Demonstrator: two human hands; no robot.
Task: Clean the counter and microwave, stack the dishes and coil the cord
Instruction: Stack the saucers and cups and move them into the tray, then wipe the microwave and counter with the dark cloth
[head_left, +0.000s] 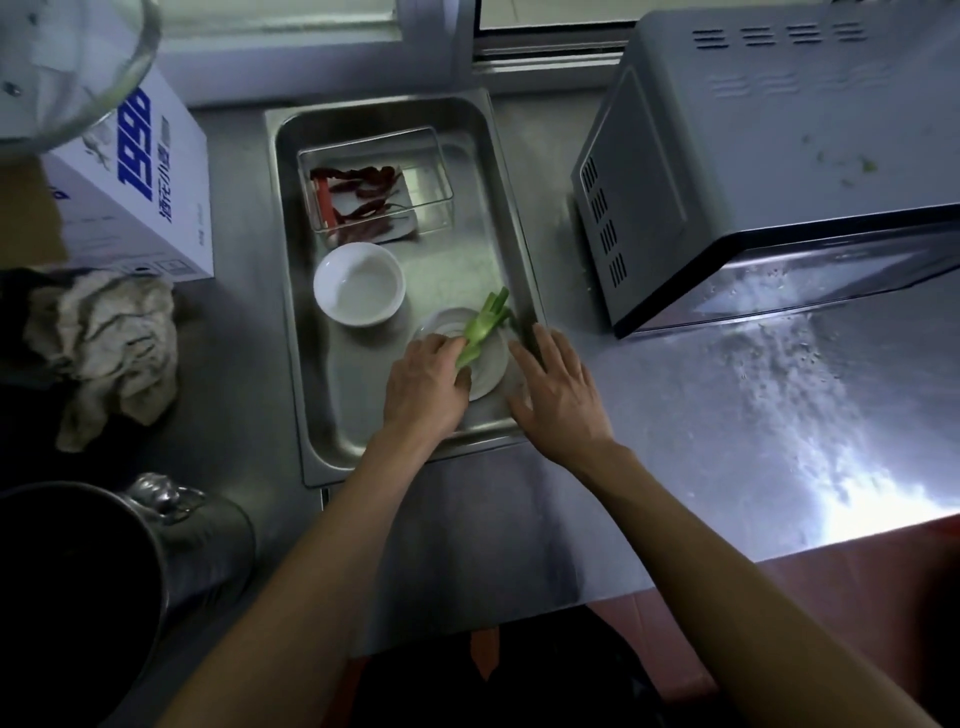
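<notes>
From the head camera, we see both bare hands reaching into a steel tray (511, 171) set on a stainless counter (727, 415). The left hand (426, 384) curls its fingers around the near end of a green vegetable stalk (480, 330), holding it over a small white plate (488, 364) that lies at the tray's near right corner. The right hand (558, 392) lies flat with fingers straight and spread, grasping nothing, at the tray's right edge just beside the plate; we cannot tell whether it touches the rim.

Further into the tray, a white bowl (359, 285) sits upright to the left of the plate, close to it. Beyond the bowl stands a clear rectangular container (376, 182) holding dried red chillies (363, 202).

To the right of the tray a silver microwave (753, 171) stands on the counter, with green flecks scattered on its top. The counter surface near it shows pale streaks and specks under the glare.

To the left of the tray we find a crumpled grey rag (104, 353), and beyond it a white box with blue lettering (135, 176). A large metal pot (130, 571) fills the near left corner, and a glass lid or bowl edge (78, 67) shows at the far left
</notes>
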